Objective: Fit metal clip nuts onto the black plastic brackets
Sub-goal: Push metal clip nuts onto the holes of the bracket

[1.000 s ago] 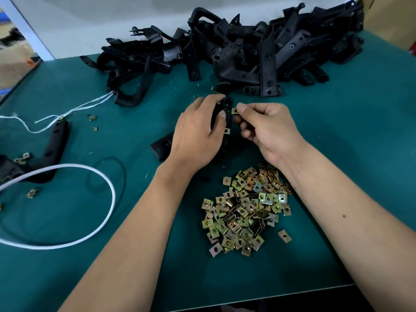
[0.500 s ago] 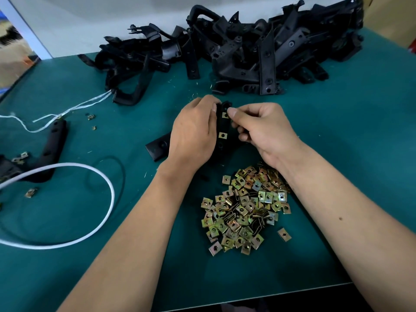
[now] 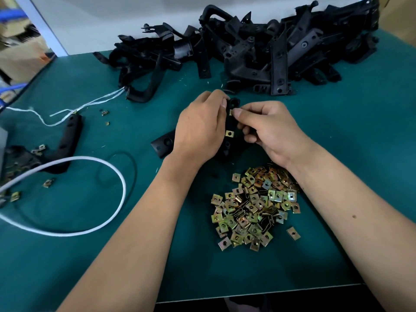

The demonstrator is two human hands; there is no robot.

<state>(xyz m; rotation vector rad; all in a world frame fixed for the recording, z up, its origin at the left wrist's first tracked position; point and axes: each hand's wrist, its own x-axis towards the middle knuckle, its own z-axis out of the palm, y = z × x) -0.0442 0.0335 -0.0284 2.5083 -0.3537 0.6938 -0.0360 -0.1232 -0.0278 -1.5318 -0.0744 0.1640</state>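
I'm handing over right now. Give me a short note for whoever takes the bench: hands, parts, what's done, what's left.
Left hand grips the black bracket held over the green table.
Right hand pinches a clip nut against the bracket's upper part; whether it is fully seated cannot be told.
Done: one clip nut already sits lower on the same bracket.
Supply: loose clip nut pile near the table's front edge; heap of bare brackets at the back.
A bracket at the left lies with a few stray nuts around it.
Left: seat this nut, then work through the heap.
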